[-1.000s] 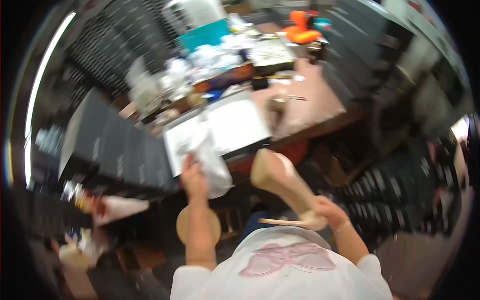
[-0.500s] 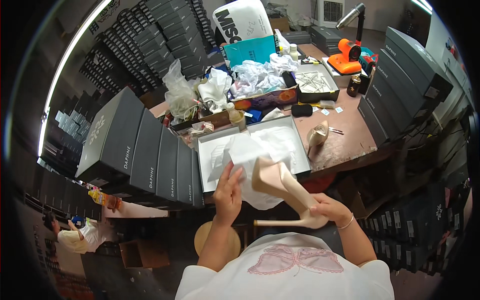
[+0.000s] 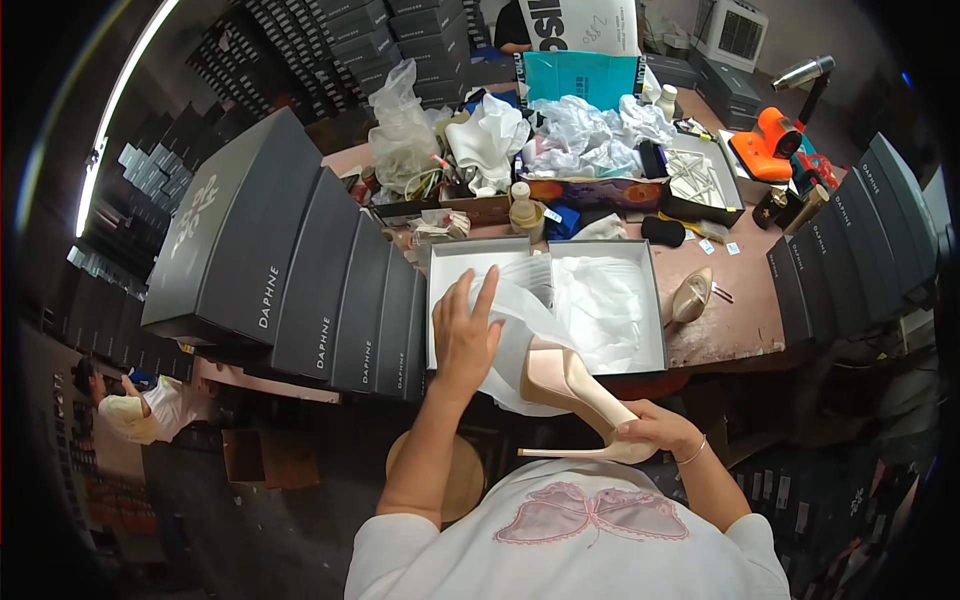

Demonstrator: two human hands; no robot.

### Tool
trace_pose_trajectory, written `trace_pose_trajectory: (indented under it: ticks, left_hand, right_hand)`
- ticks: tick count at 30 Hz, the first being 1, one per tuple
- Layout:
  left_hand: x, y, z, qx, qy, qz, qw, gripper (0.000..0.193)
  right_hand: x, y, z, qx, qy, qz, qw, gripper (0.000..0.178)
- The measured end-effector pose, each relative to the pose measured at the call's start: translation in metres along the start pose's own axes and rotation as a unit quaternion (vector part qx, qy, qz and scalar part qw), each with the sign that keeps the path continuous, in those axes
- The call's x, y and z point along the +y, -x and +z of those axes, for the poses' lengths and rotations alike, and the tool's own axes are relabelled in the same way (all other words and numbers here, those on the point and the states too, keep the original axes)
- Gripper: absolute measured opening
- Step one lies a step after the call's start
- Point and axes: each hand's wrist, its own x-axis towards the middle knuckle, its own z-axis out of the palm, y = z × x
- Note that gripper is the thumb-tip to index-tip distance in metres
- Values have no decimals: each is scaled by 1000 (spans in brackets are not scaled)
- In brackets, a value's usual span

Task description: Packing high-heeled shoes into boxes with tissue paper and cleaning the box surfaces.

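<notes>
My right hand grips a beige high-heeled pump around its heel end. The shoe's toe points up and left, and its thin heel lies level toward the left. Fingers spread, my left hand is against a thin white sheet of tissue paper, which hangs down behind the shoe. Beyond the hands an open grey shoe box holds more white tissue, with a second white-lined tray beside it on the left. The matching pump rests on the table to the box's right.
Stacked dark shoe boxes stand at the left, and another stack at the right. Behind the open box are a glue bottle, a carton of crumpled paper and an orange tool. A person is far left.
My left hand has moved up and forward over the tissue, which now stretches down toward the shoe. The pump, still in my right hand, is slightly lower. The head view has shifted.
</notes>
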Motion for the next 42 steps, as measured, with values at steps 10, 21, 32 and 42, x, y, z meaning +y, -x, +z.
trace_pose_trajectory:
  ticks: [10,21,32,42]
  left_hand:
    - [58,-88,-29,-242,306,29,920,37]
    - [93,-141,-5,-90,128,46,987,19]
    - [113,-133,7,11,162,222,961,43]
    - [49,-178,8,124,162,157,966,42]
  right_hand:
    - [-32,-24,-75,-171,-151,-73,971,64]
    - [-36,-37,-156,-185,-467,-104,858,62]
    - [-78,-55,-117,-126,-406,-172,889,64]
    - [-116,-98,-71,-62,-529,-190,825,52]
